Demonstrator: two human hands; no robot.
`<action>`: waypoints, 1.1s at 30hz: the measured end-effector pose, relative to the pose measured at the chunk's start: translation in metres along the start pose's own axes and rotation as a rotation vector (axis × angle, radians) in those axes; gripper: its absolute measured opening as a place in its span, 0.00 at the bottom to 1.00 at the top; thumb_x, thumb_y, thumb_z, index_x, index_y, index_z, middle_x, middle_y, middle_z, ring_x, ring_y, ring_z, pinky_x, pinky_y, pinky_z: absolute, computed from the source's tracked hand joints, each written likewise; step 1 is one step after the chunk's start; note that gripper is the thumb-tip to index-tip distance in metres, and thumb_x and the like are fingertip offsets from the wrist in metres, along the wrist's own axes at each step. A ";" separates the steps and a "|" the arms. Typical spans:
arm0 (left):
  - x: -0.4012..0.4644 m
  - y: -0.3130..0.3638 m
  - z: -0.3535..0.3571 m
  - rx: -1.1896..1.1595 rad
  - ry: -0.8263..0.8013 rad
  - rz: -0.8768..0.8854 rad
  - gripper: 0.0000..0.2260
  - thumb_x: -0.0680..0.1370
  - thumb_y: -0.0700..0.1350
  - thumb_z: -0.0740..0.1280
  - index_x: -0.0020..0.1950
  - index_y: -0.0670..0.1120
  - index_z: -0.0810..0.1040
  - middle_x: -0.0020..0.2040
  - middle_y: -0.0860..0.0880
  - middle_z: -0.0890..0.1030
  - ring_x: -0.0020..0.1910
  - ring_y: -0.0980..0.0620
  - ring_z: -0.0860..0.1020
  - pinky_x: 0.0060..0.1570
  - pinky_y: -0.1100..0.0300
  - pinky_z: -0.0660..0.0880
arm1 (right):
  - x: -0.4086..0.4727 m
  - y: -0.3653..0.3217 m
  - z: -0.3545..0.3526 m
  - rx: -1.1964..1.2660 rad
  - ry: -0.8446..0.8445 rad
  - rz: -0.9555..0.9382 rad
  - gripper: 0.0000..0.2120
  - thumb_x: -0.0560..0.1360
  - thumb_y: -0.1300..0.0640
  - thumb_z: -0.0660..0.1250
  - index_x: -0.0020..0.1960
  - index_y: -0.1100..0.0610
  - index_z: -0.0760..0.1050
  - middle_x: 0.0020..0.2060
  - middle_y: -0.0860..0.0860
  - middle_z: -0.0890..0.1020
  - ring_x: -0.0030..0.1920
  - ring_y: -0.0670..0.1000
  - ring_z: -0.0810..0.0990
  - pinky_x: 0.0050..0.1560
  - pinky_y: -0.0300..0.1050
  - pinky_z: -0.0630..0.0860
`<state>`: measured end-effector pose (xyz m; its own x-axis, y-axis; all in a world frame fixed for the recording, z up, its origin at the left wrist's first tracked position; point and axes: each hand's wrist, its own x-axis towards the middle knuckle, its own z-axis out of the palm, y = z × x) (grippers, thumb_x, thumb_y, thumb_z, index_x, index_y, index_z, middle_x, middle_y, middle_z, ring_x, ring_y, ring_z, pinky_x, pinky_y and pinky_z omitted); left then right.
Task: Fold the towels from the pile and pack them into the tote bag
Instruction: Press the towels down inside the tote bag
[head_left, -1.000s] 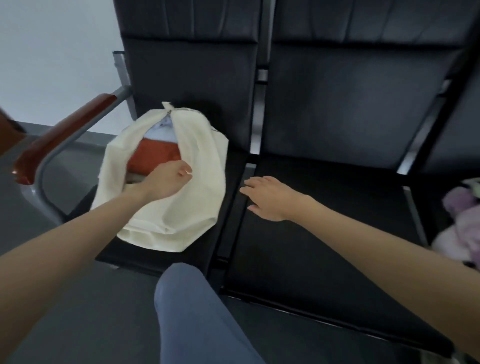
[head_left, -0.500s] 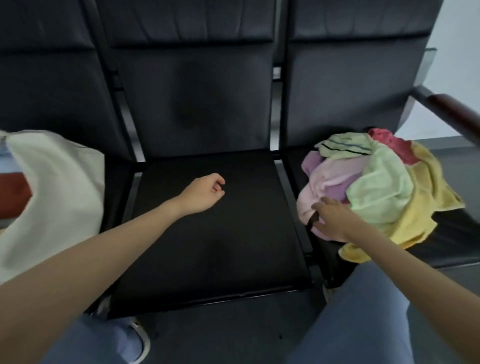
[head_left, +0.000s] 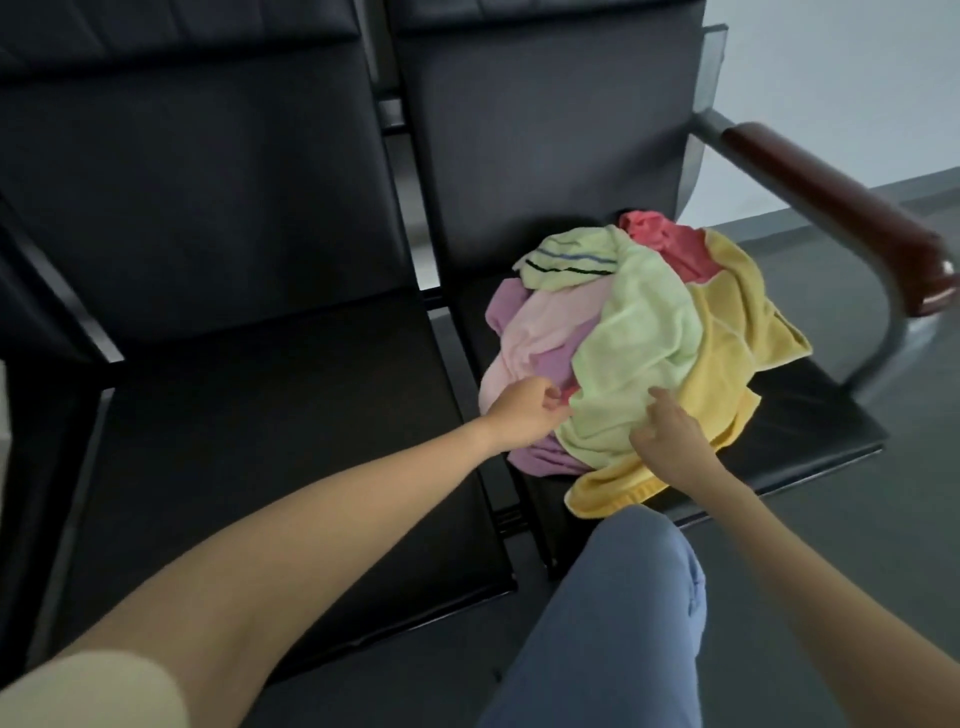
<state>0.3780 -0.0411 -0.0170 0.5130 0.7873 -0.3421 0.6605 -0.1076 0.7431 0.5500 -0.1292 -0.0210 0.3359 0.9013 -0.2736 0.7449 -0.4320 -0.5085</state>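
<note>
The fingers (head_left: 558, 397) of the left hand (head_left: 524, 410) are curled, pinching at the near left edge of the light green towel (head_left: 639, 358) where it meets the pink towel (head_left: 540, 338); the fingers (head_left: 655, 400) of the right hand (head_left: 670, 434) lie bent on the same green towel's near edge, and whether they pinch it or only press it I cannot tell; both hands touch the pile, the left at its left side, the right at its front. The pile sits on the right-hand seat (head_left: 810, 415) of the black bench; it holds also a purple towel (head_left: 545, 457) underneath, a yellow towel (head_left: 727, 332) spreading right and forward, a red towel (head_left: 670, 239) at the back, and a pale green striped towel (head_left: 566, 260) on top behind; the middle seat (head_left: 270, 415) lies left of the pile; a brown armrest (head_left: 831, 197) stands to the right; a knee in blue trousers (head_left: 623, 613) shows below the pile.
</note>
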 end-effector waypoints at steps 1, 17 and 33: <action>0.010 0.004 0.011 -0.039 0.009 -0.035 0.19 0.79 0.51 0.66 0.65 0.40 0.74 0.59 0.45 0.79 0.59 0.49 0.76 0.58 0.58 0.71 | 0.001 0.004 0.003 -0.015 -0.012 -0.026 0.29 0.77 0.61 0.61 0.75 0.64 0.54 0.70 0.61 0.66 0.70 0.60 0.66 0.66 0.49 0.64; 0.005 0.055 -0.007 -0.672 0.277 -0.122 0.05 0.82 0.43 0.59 0.53 0.43 0.72 0.50 0.43 0.77 0.50 0.47 0.77 0.54 0.46 0.77 | -0.001 0.007 0.014 0.142 0.380 -0.129 0.35 0.70 0.59 0.73 0.72 0.52 0.61 0.62 0.57 0.65 0.63 0.55 0.65 0.61 0.46 0.66; -0.172 -0.030 -0.155 -1.342 0.470 -0.166 0.11 0.82 0.40 0.58 0.55 0.38 0.79 0.50 0.42 0.84 0.47 0.47 0.84 0.47 0.53 0.82 | -0.018 -0.084 0.024 0.037 0.430 -0.487 0.03 0.77 0.63 0.64 0.49 0.63 0.75 0.38 0.55 0.81 0.44 0.58 0.77 0.58 0.54 0.68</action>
<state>0.1849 -0.0788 0.1082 0.0814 0.8866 -0.4553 -0.4507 0.4402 0.7766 0.4678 -0.1100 0.0066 0.1711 0.9236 0.3430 0.8522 0.0360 -0.5220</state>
